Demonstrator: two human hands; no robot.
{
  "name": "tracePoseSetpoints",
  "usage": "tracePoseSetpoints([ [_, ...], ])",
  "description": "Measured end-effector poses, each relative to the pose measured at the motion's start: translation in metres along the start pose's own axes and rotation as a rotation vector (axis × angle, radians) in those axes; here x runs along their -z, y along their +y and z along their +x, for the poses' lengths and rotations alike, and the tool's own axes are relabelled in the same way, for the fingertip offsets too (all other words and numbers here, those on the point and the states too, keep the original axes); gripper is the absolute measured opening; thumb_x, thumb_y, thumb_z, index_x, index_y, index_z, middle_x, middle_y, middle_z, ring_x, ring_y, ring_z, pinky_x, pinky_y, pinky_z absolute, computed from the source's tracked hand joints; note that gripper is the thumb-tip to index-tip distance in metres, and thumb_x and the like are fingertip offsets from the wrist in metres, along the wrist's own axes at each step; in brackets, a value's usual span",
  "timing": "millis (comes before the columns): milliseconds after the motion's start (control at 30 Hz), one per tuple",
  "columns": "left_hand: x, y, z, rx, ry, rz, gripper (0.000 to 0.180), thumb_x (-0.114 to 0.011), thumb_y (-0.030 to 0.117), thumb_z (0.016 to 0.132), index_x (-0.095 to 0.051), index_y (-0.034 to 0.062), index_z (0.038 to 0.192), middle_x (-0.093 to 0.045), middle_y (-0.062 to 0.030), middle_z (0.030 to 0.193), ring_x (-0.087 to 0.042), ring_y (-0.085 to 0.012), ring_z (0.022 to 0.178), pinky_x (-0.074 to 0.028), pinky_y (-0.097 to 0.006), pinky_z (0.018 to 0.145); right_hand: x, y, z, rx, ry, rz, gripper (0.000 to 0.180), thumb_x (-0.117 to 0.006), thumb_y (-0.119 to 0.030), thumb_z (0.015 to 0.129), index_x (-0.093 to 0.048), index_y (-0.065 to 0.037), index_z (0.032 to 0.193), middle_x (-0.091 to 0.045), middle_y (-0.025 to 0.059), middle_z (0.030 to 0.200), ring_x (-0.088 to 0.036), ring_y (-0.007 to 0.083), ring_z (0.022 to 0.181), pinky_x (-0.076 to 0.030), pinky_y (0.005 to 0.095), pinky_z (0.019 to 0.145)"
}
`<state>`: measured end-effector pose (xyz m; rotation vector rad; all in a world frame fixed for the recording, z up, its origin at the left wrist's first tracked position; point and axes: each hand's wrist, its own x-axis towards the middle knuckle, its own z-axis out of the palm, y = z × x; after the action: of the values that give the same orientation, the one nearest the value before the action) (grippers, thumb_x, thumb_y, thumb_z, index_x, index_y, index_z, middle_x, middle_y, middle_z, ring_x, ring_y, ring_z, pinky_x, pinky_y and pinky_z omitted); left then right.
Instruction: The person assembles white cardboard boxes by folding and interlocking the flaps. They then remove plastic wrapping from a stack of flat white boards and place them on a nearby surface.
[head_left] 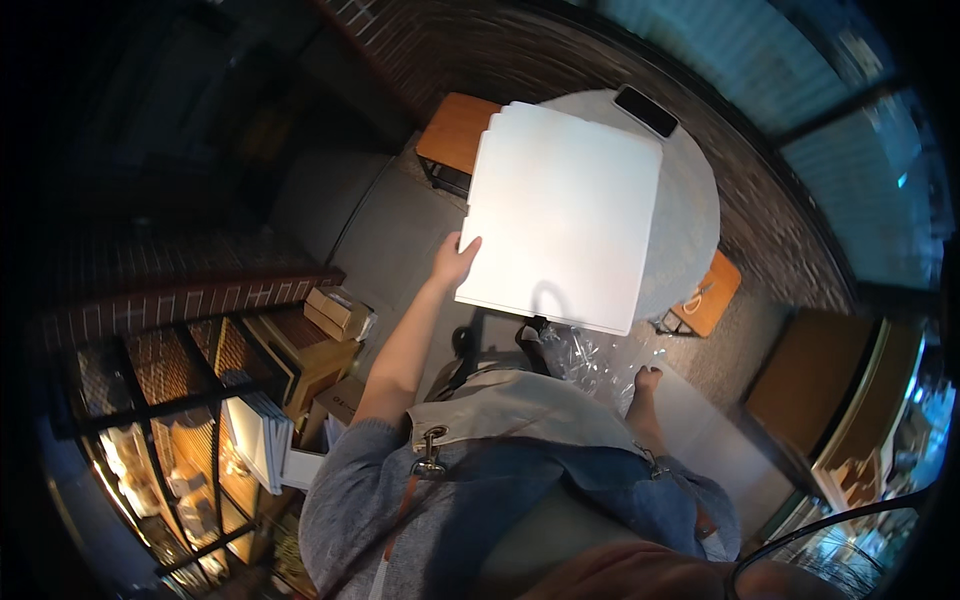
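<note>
Left fingers: the left hand (455,262) gripped the left edge of a stack of white sheets (560,215), thumb on the upper face, the other fingers hidden beneath.
Right fingers: the right hand (647,380) lay low beside a clear plastic wrapper (590,362), apparently touching it; whether it was clenched or released could not be told.
White sheets: several large square sheets, edges slightly fanned at the upper left, were held roughly flat above the round grey bench (690,215), covering most of it.
Bench: a dark phone (646,110) lay on its far rim, just beyond the sheets.
Seating: one wooden stool (455,132) stood at the bench's far left, another (710,295) at its near right.
Surroundings: cardboard boxes (338,312) and a wire rack (170,420) stood to the person's left, below a brick wall (200,305).
Clothing: the person wore a grey sweater (350,510) under a blue apron (540,490).
</note>
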<state>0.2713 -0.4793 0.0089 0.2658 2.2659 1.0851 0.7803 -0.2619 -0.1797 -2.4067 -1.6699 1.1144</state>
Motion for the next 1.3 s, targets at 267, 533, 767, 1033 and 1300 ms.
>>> tracePoseSetpoints([
  [267, 0.009, -0.03, -0.009, -0.111, 0.059, 0.079, 0.053, -0.066, 0.042, 0.091, -0.058, 0.0004, 0.123, -0.064, -0.0256, 0.121, -0.062, -0.0383, 0.112, -0.049, -0.043, 0.095, -0.078, 0.045, 0.084, 0.667, -0.516, -0.218, 0.016, -0.065, -0.016, 0.085, -0.062, -0.001, 0.091, -0.069, 0.0135, 0.089, -0.066, 0.024, 0.083, -0.051, 0.0392, 0.072],
  [533, 0.144, -0.222, -0.151, 0.233, 0.169, -0.284, 0.028, -0.063, 0.019, 0.092, -0.061, 0.0013, 0.113, -0.075, -0.0118, 0.085, -0.073, -0.0209, 0.073, -0.055, -0.036, 0.066, -0.197, -0.032, 0.017, 0.752, -1.219, -0.297, 0.018, -0.065, -0.019, 0.089, -0.065, -0.002, 0.092, -0.069, 0.0108, 0.079, -0.065, 0.0202, 0.075, -0.049, 0.0346, 0.061],
  [767, 0.209, -0.441, -0.361, 0.628, 0.857, -1.105, 0.041, -0.066, 0.032, 0.094, -0.054, 0.0001, 0.116, -0.07, -0.0098, 0.082, -0.068, -0.0201, 0.058, -0.049, -0.03, 0.047, -0.322, -0.071, -0.108, 0.931, -1.202, -0.397, 0.027, -0.066, -0.025, 0.093, -0.065, 0.001, 0.102, -0.071, 0.0117, 0.087, -0.066, 0.0205, 0.076, -0.052, 0.0343, 0.065],
  [1033, 0.262, -0.515, -0.526, 0.567, 1.225, -1.573, 0.052, -0.067, 0.046, 0.093, -0.049, 0.0103, 0.126, -0.071, -0.0094, 0.103, -0.069, -0.0195, 0.079, -0.052, -0.033, 0.067, -0.362, -0.141, -0.44, 1.334, -1.085, -0.694, 0.033, -0.068, -0.025, 0.091, -0.062, -0.001, 0.113, -0.071, 0.013, 0.09, -0.068, 0.0223, 0.079, -0.053, 0.035, 0.073],
  [1300, 0.326, -0.541, -0.513, 0.298, 1.46, -1.793, 0.061, -0.073, 0.047, 0.088, -0.047, 0.0098, 0.129, -0.066, -0.011, 0.114, -0.066, -0.0235, 0.097, -0.052, -0.035, 0.078, -0.381, -0.189, -0.721, 2.137, -1.231, -0.676, 0.045, -0.069, -0.023, 0.088, -0.055, -0.006, 0.127, -0.068, 0.0185, 0.113, -0.065, 0.0368, 0.107, -0.05, 0.045, 0.093],
])
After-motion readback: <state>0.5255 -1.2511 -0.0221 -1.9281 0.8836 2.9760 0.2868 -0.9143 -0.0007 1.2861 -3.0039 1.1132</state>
